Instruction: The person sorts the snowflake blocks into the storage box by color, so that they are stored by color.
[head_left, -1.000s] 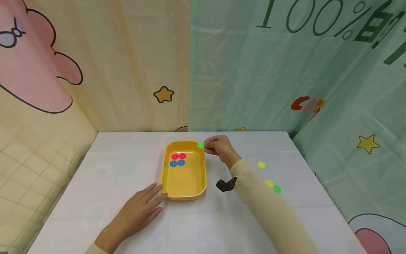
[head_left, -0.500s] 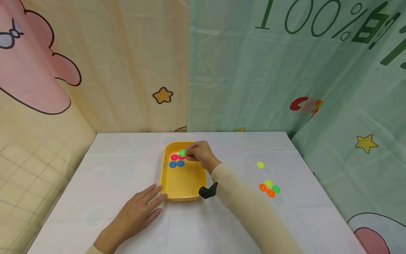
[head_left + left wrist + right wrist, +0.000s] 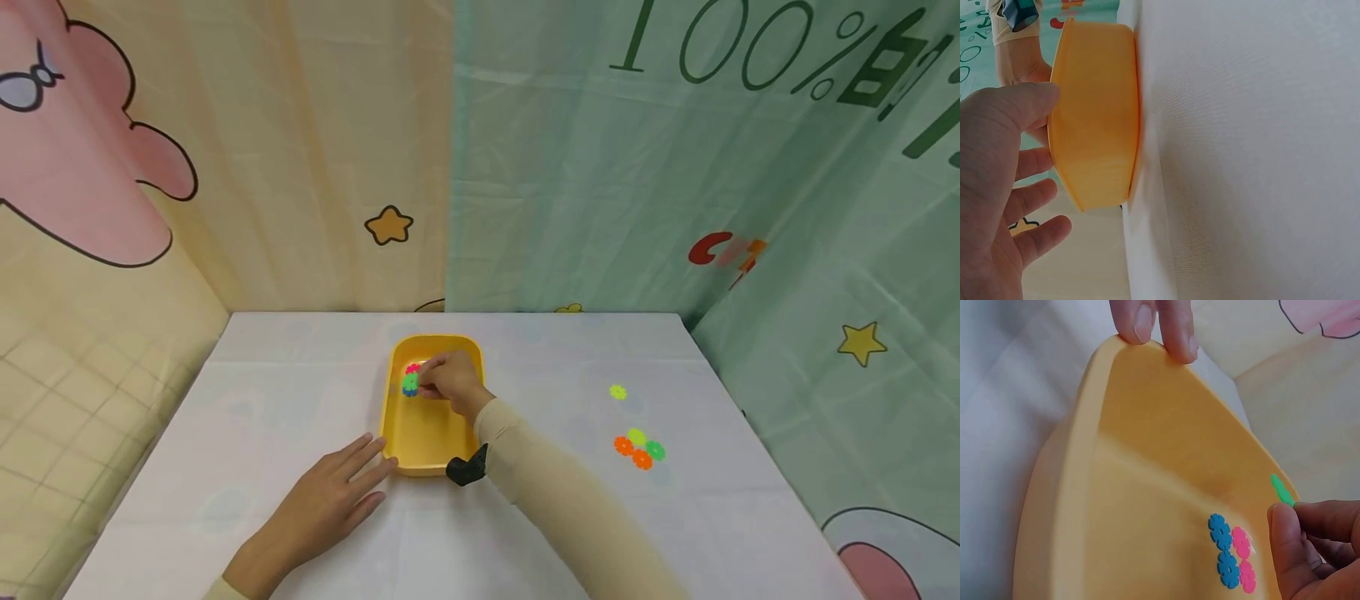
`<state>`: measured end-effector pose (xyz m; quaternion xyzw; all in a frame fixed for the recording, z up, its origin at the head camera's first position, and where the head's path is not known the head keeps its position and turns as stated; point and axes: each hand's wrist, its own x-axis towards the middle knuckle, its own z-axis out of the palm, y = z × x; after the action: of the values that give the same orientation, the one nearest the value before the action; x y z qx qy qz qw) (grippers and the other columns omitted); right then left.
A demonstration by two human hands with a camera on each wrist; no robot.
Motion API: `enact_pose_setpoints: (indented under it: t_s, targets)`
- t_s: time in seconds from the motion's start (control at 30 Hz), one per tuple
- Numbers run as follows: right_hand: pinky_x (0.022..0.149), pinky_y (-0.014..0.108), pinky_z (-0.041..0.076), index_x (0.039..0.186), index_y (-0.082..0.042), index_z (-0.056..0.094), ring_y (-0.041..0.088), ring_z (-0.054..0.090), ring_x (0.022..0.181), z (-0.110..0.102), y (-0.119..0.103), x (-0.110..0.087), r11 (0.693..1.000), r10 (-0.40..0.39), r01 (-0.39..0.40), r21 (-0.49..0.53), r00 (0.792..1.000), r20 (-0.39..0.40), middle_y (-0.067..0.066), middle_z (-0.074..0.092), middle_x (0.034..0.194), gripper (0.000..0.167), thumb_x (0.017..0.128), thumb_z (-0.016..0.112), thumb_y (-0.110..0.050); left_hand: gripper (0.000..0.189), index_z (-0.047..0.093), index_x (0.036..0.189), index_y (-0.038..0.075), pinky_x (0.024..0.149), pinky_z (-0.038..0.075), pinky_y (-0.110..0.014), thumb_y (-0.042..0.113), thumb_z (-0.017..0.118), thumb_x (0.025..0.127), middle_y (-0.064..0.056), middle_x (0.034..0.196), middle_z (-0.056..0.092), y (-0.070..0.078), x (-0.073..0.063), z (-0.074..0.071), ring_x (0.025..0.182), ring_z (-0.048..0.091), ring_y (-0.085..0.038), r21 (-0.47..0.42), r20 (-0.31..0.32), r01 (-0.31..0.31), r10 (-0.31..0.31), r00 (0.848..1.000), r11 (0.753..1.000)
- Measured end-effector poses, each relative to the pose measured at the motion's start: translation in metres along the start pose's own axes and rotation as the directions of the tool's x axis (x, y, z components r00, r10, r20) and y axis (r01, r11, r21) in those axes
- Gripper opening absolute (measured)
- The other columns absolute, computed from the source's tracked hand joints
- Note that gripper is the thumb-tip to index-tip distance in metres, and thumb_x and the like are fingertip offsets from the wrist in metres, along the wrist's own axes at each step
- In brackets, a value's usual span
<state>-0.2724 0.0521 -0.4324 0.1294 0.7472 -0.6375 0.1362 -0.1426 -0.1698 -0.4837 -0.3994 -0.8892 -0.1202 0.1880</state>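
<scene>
My right hand [image 3: 453, 383] pinches a green flower-shaped plastic disc [image 3: 1283, 490] between thumb and fingers, over the yellow tray [image 3: 431, 437]. Below it, two blue discs [image 3: 1229, 569] and two pink discs [image 3: 1241, 542] lie side by side on the tray floor; the hand and green disc partly hide them in the head view. With fingers extended, my left hand [image 3: 330, 492] touches the tray's near left corner. In the left wrist view, its thumb [image 3: 1041, 100] lies against the rim and the other fingers are spread.
On the white table right of the tray lie a lone yellow disc [image 3: 618, 392] and a cluster: a yellow disc [image 3: 637, 437], a green disc [image 3: 656, 451] and two orange discs [image 3: 642, 459]. Printed curtains [image 3: 570, 167] hang behind the table. A black device [image 3: 467, 469] sits at the right wrist.
My right hand has carried the green disc leftward from the tray's far right rim to above the blue and pink discs. The orange discs came out from behind the arm. My left hand stays put.
</scene>
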Motion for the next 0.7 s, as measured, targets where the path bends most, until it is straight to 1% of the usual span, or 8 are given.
enact_pose_setpoints:
  t_s: [0.03, 0.07, 0.17, 0.27, 0.4, 0.57, 0.7]
  targets:
    - [0.069, 0.028, 0.062, 0.095, -0.001, 0.071, 0.020, 0.070, 0.070, 0.002, 0.000, 0.000, 1.000, 0.013, -0.013, -0.010, 1.000, -0.003, 0.011, 0.068, 0.085, 0.002, 0.093, 0.071, 0.000, 0.053, 0.070, 0.131, 0.020, 0.091, 0.059, -0.047, 0.032, 0.086, 0.082, -0.009, 0.141, 0.063, 0.000, 0.000, 0.000, 0.131, 0.058, -0.031, 0.002, 0.005, 0.004, -0.004, 1.000, 1.000]
    - [0.068, 0.027, 0.062, 0.094, -0.001, 0.070, 0.020, 0.069, 0.070, 0.003, 0.000, 0.000, 1.000, 0.022, -0.022, -0.013, 1.000, -0.005, 0.011, 0.067, 0.085, 0.001, 0.093, 0.071, 0.000, 0.053, 0.070, 0.131, 0.020, 0.091, 0.059, -0.047, 0.032, 0.086, 0.082, -0.009, 0.141, 0.063, 0.000, 0.001, -0.001, 0.131, 0.058, -0.031, 0.004, 0.009, 0.006, -0.006, 1.000, 1.000]
    - [0.069, 0.028, 0.062, 0.089, 0.000, 0.069, 0.021, 0.068, 0.070, 0.009, 0.002, 0.002, 0.999, 0.037, -0.038, -0.031, 0.999, -0.019, 0.011, 0.067, 0.085, 0.004, 0.091, 0.071, 0.003, 0.052, 0.070, 0.130, 0.020, 0.091, 0.059, -0.046, 0.033, 0.086, 0.082, -0.008, 0.141, 0.063, 0.001, 0.001, -0.002, 0.131, 0.059, -0.031, 0.006, 0.019, 0.013, -0.013, 1.000, 1.000]
    - [0.071, 0.029, 0.063, 0.088, 0.001, 0.068, 0.020, 0.067, 0.068, 0.014, 0.005, 0.004, 0.995, 0.065, -0.068, -0.079, 0.997, -0.039, 0.011, 0.065, 0.085, 0.006, 0.090, 0.071, 0.006, 0.053, 0.070, 0.131, 0.021, 0.091, 0.059, -0.046, 0.033, 0.086, 0.082, -0.007, 0.141, 0.063, 0.001, 0.001, -0.004, 0.132, 0.058, -0.030, 0.010, 0.031, 0.021, -0.022, 0.999, 1.000]
    - [0.069, 0.026, 0.062, 0.093, 0.002, 0.067, 0.019, 0.067, 0.067, 0.018, 0.007, 0.006, 0.980, 0.115, -0.122, -0.160, 0.992, -0.053, 0.012, 0.064, 0.087, 0.006, 0.090, 0.071, 0.006, 0.054, 0.070, 0.131, 0.021, 0.093, 0.058, -0.046, 0.035, 0.086, 0.081, -0.007, 0.142, 0.063, 0.002, 0.001, -0.005, 0.132, 0.058, -0.030, 0.019, 0.047, 0.032, -0.033, 0.998, 0.999]
    - [0.067, 0.028, 0.062, 0.088, 0.001, 0.065, 0.019, 0.067, 0.064, 0.020, 0.011, 0.008, 0.970, 0.122, -0.131, -0.207, 0.991, -0.057, 0.011, 0.063, 0.082, 0.010, 0.087, 0.072, 0.009, 0.053, 0.070, 0.131, 0.021, 0.092, 0.058, -0.046, 0.035, 0.085, 0.082, -0.007, 0.142, 0.063, 0.002, 0.000, -0.005, 0.133, 0.057, -0.030, 0.019, 0.048, 0.033, -0.034, 0.998, 0.999]
    - [0.068, 0.029, 0.062, 0.088, 0.001, 0.064, 0.019, 0.068, 0.063, 0.020, 0.014, 0.011, 0.960, 0.136, -0.146, -0.237, 0.989, -0.061, 0.011, 0.063, 0.081, 0.011, 0.088, 0.072, 0.009, 0.053, 0.070, 0.131, 0.021, 0.092, 0.058, -0.046, 0.035, 0.085, 0.082, -0.007, 0.142, 0.063, 0.001, 0.001, -0.006, 0.133, 0.057, -0.030, 0.020, 0.047, 0.028, -0.029, 0.998, 0.999]
